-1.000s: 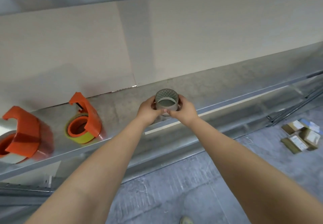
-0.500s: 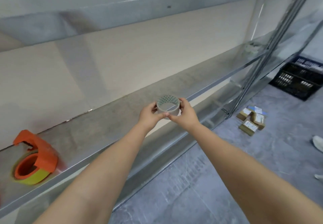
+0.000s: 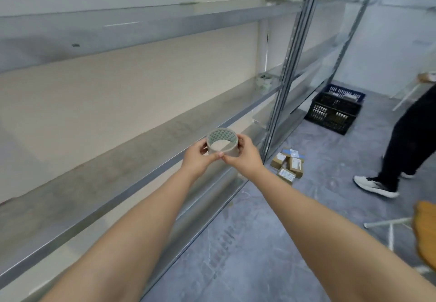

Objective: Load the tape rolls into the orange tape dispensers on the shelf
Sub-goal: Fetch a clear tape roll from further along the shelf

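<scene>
A grey tape roll [image 3: 230, 150] with a green patterned inner core is held between both hands in front of the metal shelf [image 3: 146, 153]. My left hand [image 3: 197, 159] grips its left side and my right hand [image 3: 245, 158] grips its right side, thumbs meeting under the roll. The roll's opening faces up toward me. No orange tape dispenser is in view now.
Several small cardboard boxes [image 3: 286, 166] lie on the grey floor by the shelf upright [image 3: 280, 89]. A dark plastic crate [image 3: 333, 113] stands farther back. A person in black trousers and white shoes [image 3: 377, 183] stands at the right. An orange-brown object [image 3: 424, 233] is at the right edge.
The view has swung to the right along the shelf, and the orange dispensers have left the frame. Both hands keep hold of the tape roll.
</scene>
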`<move>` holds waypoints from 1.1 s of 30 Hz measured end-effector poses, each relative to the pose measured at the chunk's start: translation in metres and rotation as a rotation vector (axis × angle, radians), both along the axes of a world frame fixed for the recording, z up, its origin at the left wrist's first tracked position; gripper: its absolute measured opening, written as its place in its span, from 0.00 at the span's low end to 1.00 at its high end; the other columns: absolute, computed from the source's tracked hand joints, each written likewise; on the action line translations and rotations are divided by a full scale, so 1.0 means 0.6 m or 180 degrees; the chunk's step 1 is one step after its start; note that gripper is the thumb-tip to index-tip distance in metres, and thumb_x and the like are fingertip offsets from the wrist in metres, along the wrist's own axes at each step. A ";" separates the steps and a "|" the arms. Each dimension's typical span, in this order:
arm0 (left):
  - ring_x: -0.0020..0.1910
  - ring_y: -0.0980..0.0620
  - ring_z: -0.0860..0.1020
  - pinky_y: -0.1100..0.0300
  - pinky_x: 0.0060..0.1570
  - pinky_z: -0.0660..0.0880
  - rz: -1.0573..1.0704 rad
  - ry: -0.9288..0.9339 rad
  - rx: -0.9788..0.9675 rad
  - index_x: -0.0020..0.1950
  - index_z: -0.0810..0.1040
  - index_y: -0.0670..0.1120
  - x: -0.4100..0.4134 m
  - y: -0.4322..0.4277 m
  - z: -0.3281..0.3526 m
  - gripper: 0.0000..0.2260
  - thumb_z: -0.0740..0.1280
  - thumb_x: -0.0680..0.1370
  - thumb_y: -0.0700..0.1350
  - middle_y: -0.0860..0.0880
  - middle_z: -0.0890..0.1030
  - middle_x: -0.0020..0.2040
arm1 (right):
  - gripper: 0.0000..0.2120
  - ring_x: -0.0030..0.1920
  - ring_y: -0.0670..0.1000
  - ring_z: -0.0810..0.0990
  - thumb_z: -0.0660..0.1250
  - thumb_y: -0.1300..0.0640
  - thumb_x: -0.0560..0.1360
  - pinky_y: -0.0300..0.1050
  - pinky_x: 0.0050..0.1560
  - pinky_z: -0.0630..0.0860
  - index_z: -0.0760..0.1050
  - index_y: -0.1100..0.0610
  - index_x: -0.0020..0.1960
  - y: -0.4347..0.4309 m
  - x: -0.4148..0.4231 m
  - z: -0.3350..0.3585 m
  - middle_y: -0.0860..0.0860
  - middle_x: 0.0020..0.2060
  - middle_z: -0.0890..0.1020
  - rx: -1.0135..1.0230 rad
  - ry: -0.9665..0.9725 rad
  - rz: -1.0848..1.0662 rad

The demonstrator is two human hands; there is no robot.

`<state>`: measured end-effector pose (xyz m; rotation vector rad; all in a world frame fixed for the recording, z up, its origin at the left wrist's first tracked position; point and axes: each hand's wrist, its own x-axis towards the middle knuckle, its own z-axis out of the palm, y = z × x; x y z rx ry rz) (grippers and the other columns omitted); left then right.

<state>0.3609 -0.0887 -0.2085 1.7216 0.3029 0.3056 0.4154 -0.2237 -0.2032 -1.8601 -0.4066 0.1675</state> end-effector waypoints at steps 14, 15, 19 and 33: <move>0.58 0.50 0.78 0.54 0.61 0.74 -0.0148 0.0057 0.0186 0.57 0.77 0.49 0.278 -0.077 -0.017 0.21 0.76 0.66 0.41 0.49 0.81 0.56 | 0.32 0.60 0.51 0.75 0.77 0.55 0.63 0.46 0.62 0.73 0.66 0.56 0.62 -0.088 0.274 -0.031 0.52 0.60 0.77 -0.0139 0.0012 -0.0149; 0.58 0.50 0.78 0.54 0.61 0.74 -0.0114 0.0055 0.0204 0.59 0.77 0.47 0.309 -0.075 -0.018 0.22 0.76 0.66 0.41 0.48 0.81 0.57 | 0.33 0.61 0.51 0.75 0.77 0.55 0.63 0.46 0.62 0.73 0.65 0.56 0.63 -0.085 0.304 -0.030 0.53 0.60 0.76 -0.0141 0.0015 -0.0143; 0.61 0.47 0.77 0.52 0.64 0.72 0.0076 0.0083 0.0194 0.64 0.75 0.41 0.436 -0.059 -0.009 0.27 0.76 0.66 0.39 0.43 0.79 0.61 | 0.32 0.56 0.47 0.74 0.77 0.55 0.64 0.31 0.53 0.69 0.66 0.58 0.62 -0.063 0.430 -0.013 0.52 0.57 0.77 -0.0163 -0.0047 -0.0028; 0.61 0.45 0.77 0.59 0.59 0.71 0.0623 0.0450 0.0315 0.64 0.73 0.37 0.747 -0.029 -0.004 0.28 0.76 0.66 0.39 0.40 0.78 0.62 | 0.32 0.55 0.46 0.72 0.76 0.52 0.65 0.39 0.54 0.68 0.65 0.58 0.63 -0.014 0.774 -0.016 0.51 0.58 0.76 -0.0518 -0.0158 0.0501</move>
